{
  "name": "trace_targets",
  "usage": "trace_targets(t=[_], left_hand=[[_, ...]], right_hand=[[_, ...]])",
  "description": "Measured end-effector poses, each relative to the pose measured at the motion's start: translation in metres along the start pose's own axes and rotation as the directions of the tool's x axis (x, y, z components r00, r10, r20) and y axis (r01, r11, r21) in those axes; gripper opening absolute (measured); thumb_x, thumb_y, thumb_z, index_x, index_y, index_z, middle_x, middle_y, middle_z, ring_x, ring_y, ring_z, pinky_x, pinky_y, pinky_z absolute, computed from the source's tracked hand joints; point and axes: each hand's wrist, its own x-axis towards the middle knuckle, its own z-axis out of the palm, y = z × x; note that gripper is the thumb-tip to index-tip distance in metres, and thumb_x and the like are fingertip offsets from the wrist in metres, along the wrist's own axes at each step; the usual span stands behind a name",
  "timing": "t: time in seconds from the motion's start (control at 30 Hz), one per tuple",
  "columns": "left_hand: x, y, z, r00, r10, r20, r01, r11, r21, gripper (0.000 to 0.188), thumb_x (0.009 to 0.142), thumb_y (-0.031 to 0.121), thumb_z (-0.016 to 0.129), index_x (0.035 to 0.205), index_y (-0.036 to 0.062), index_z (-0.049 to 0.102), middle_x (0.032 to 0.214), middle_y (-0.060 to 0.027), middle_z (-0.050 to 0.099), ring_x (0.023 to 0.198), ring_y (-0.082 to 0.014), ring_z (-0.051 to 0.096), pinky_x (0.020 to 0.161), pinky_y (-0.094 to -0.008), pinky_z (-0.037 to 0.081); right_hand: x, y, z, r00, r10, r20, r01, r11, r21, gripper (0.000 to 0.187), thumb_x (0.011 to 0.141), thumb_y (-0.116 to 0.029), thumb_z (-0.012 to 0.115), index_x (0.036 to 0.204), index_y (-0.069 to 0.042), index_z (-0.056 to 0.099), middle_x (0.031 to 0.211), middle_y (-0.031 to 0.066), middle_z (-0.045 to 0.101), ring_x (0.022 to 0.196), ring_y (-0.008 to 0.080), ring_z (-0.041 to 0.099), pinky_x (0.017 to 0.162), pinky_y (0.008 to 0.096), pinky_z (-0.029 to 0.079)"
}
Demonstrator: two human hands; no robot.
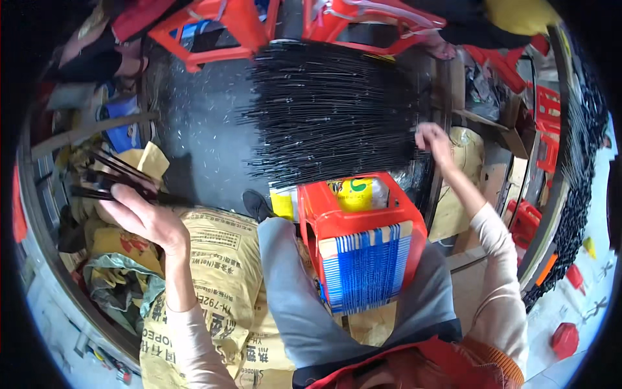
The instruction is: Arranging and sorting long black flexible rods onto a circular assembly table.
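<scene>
A bunch of thin black rods (120, 176) is in my left hand (150, 222), out at the left above some brown paper bags. The fingers are closed round it, and its ends are smeared by motion. A broad pile of similar black rods (330, 110) lies across the dark surface in front of me, most of them running left to right. Beside the pile's right end is my right hand (435, 141), fingers curled together. Whether it pinches a rod there cannot be made out.
Between my knees stands a red plastic stool (311, 207) with blue cord (369, 269) wound over its seat. Printed tan sacks (214, 259) lie at my left. More red stools (223, 32) and other people's limbs (444, 48) are at the far side. Black rods (570, 227) line the right.
</scene>
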Motion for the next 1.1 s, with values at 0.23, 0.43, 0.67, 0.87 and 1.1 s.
trace_targets(t=[0.23,0.43,0.67,0.87,1.1], left_hand=[[-0.015,0.041,0.07,0.936,-0.214,0.279,0.351,0.614,-0.707,0.029,0.095,0.019,0.05,0.102,-0.0077,0.057,0.096,-0.0207,0.064,0.088,-0.0318,0.063,0.097,-0.0511,0.048],[-0.148,-0.121,0.159,0.313,-0.85,0.423,0.838,0.037,-0.545,0.033,0.098,0.021,0.028,0.092,-0.0021,0.052,0.092,-0.0168,0.061,0.087,-0.032,0.062,0.088,-0.0518,0.053],[-0.213,-0.216,0.186,0.23,-0.901,0.368,0.944,0.115,-0.309,0.025,0.1,0.017,0.045,0.111,-0.0049,0.052,0.106,-0.0166,0.055,0.092,-0.0275,0.059,0.092,-0.0424,0.058],[-0.261,-0.15,0.161,0.564,-0.692,0.45,0.773,0.635,0.008,0.016,0.092,-0.005,0.053,0.107,-0.0005,0.058,0.094,-0.0089,0.059,0.08,-0.0157,0.059,0.075,-0.0278,0.056],[-0.291,-0.096,0.218,-0.033,-0.028,0.999,-0.33,0.944,0.016,0.046,0.078,0.002,0.069,0.122,-0.0007,0.054,0.121,-0.0176,0.059,0.109,-0.0349,0.06,0.091,-0.0383,0.05]], right_hand=[[-0.108,0.095,-0.041,0.965,0.255,-0.055,-0.224,0.919,0.324,0.021,0.096,-0.02,0.057,0.11,-0.004,0.06,0.084,0.0061,0.065,0.071,0.0135,0.064,0.064,0.0257,0.053],[-0.099,0.122,-0.055,0.901,0.4,0.168,-0.434,0.838,0.332,0.02,0.094,-0.011,0.056,0.11,-0.003,0.062,0.084,0.0087,0.067,0.072,0.0172,0.067,0.066,0.028,0.056],[-0.068,0.157,-0.049,0.779,0.52,0.35,-0.588,0.799,0.123,0.019,0.095,-0.013,0.052,0.108,-0.004,0.062,0.085,0.0083,0.067,0.071,0.0148,0.066,0.064,0.0267,0.056],[-0.002,0.126,0.019,0.8,0.476,0.365,-0.59,0.734,0.336,0.023,0.092,-0.013,0.055,0.108,0.001,0.062,0.099,0.019,0.067,0.092,0.029,0.068,0.081,0.0369,0.058],[-0.014,0.164,0.091,0.521,0.833,0.184,-0.796,0.397,0.457,0.034,0.086,-0.008,0.054,0.118,0.001,0.049,0.115,0.0227,0.054,0.107,0.0376,0.057,0.092,0.0523,0.053]])
